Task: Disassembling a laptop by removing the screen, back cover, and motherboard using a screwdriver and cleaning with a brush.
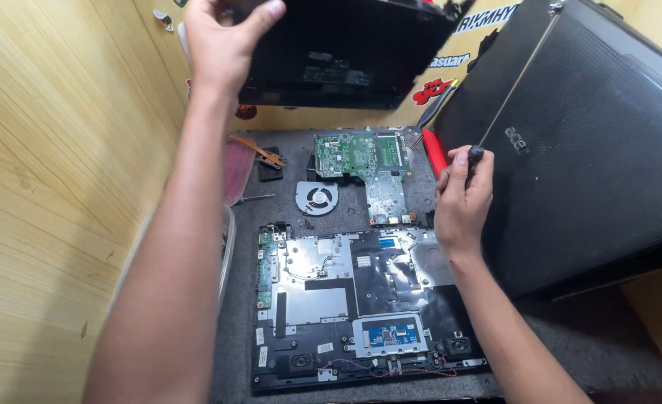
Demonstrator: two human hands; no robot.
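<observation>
Gripping the near edge of a black laptop bottom cover (pixel 346 52), the left hand (pixel 222 45) holds it raised and tilted above the back of the bench, thumb on top and fingers hidden behind it. Leaning at the right is a closed black laptop (pixel 593 142), the biggest thing in view, and flat on the grey mat (pixel 570 352) lies the opened laptop base (pixel 361 307) with its metal plate, blue touchpad board and small speakers bare. Beyond it sit a green circuit board (pixel 361 157) and a round cooling fan (pixel 316 198). The right hand (pixel 462 202) is clenched round a thin black screwdriver (pixel 474 161), poised just beside the base's far right corner. Held one-handed by its edge, the cover could likely slip and drop onto the exposed circuit board or fan below; the screwdriver tip, hidden behind the fingers, might scrape the bare base.
</observation>
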